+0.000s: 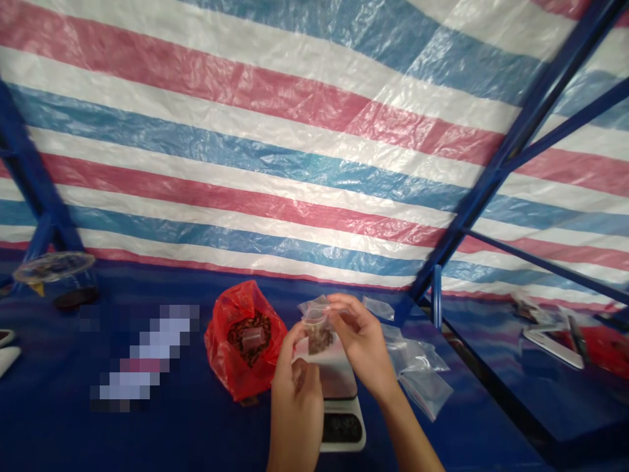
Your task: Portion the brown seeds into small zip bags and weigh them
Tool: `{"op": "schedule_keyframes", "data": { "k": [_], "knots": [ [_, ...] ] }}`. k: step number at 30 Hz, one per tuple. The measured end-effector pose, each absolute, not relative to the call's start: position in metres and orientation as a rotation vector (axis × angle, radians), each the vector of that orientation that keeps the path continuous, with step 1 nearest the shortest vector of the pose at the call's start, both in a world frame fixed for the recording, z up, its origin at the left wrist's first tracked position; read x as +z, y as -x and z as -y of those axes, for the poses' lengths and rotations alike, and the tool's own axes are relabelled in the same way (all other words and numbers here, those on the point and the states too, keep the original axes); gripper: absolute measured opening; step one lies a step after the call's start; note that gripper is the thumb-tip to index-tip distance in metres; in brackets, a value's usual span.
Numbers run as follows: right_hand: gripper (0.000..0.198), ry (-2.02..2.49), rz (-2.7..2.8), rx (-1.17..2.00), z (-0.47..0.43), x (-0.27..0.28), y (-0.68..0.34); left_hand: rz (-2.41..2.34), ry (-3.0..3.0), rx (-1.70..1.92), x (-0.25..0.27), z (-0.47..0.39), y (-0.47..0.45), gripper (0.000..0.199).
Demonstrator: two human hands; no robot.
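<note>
A small clear zip bag [320, 339] with brown pieces in its lower part is held between my two hands. My left hand [297, 387] grips its left side with curled fingers. At the bag's top edge, my right hand [362, 341] pinches the plastic between thumb and fingers. Just below the hands is a white digital scale [360, 429]; its dark display is too blurred to read. To the left stands an open red plastic bag [221, 364] holding many brown pieces, with a small clear cup [253, 338] lying on them.
Flat clear plastic bags [425, 390] lie right of the scale. A clear round tub [54, 269] stands at the far left. Blue metal posts [472, 203] and a striped tarp [275, 131] rise behind the blue table surface [191, 432]. A pixelated patch covers something on the left.
</note>
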State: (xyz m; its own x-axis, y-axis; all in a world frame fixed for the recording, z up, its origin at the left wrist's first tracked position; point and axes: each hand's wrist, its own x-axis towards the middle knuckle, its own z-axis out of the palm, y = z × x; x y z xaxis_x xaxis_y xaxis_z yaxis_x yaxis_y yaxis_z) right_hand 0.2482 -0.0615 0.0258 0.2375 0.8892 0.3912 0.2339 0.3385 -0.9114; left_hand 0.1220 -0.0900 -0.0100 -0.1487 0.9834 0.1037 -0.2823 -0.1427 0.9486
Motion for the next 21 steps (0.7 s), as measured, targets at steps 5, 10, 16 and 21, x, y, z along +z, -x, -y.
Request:
{"op": "schedule_keyframes", "data": {
  "k": [5,10,16,21],
  "knots": [
    [0.022,1.398,1.371,0.559,0.057,-0.003,-0.267,-1.186,-1.046,1.547,-0.019,0.077,-0.122,0.035],
    [0.029,1.543,1.518,0.157,0.059,-0.003,-0.268,-1.297,-1.066,1.551,-0.013,0.059,-0.104,0.034],
    [0.032,1.565,1.295,-0.068,0.068,0.019,-0.282,-1.29,-1.102,1.597,-0.009,0.05,-0.087,0.033],
    [0.032,1.583,1.268,-0.057,0.068,0.016,-0.29,-1.295,-1.101,1.595,-0.008,0.049,-0.078,0.027]
  ]
}}
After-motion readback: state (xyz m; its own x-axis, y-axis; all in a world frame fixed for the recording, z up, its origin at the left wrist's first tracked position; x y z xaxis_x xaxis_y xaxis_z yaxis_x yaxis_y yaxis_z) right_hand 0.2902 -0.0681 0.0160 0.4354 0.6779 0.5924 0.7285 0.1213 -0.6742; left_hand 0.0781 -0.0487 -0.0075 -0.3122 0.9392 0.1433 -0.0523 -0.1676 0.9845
